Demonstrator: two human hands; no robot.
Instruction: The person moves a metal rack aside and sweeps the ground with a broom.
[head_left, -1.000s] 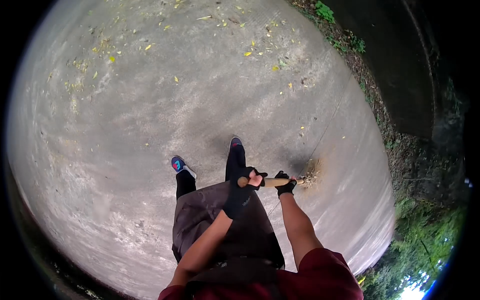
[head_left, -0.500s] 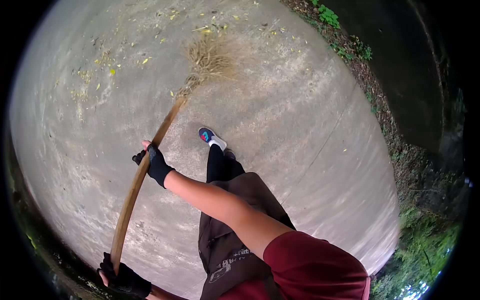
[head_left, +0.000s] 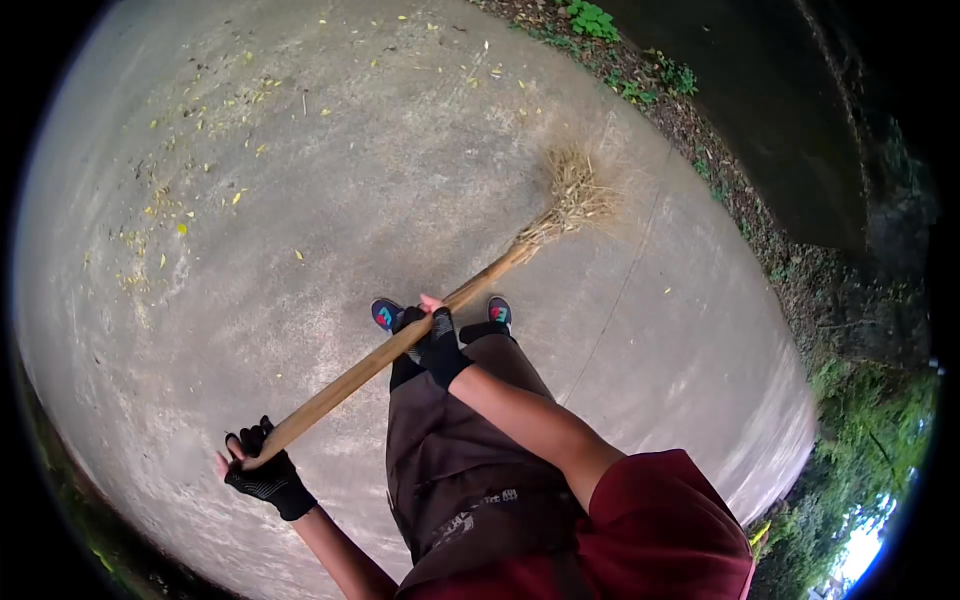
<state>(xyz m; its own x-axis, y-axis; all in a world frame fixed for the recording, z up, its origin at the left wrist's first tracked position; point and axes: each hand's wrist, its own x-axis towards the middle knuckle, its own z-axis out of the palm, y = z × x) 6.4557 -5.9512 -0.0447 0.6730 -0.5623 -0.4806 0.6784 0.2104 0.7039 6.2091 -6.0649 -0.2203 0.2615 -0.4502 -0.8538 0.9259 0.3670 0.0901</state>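
Note:
A straw broom [head_left: 345,388] with a long wooden handle runs diagonally across the view. My left hand [head_left: 270,478], in a black fingerless glove, is closed around the top end of the handle at the lower left. Farther down the shaft, my right hand [head_left: 437,345], gloved the same way, wraps around the handle in front of my legs. The broom's straw bristles [head_left: 580,195] fan out over the concrete at the upper right and look slightly blurred. Whether they touch the ground throughout, I cannot tell.
Small yellow leaves [head_left: 150,212] lie scattered on the concrete ground [head_left: 260,330], mostly at the upper left. My shoes [head_left: 499,311] stand below the handle. Along the right runs an edge of soil and plants [head_left: 720,190], with a dark area [head_left: 740,90] beyond it.
The broom's bristles have swung right and nearer, and the handle is now flatter. My right hand has moved right, my left hand slightly up and right. Both shoes now show apart.

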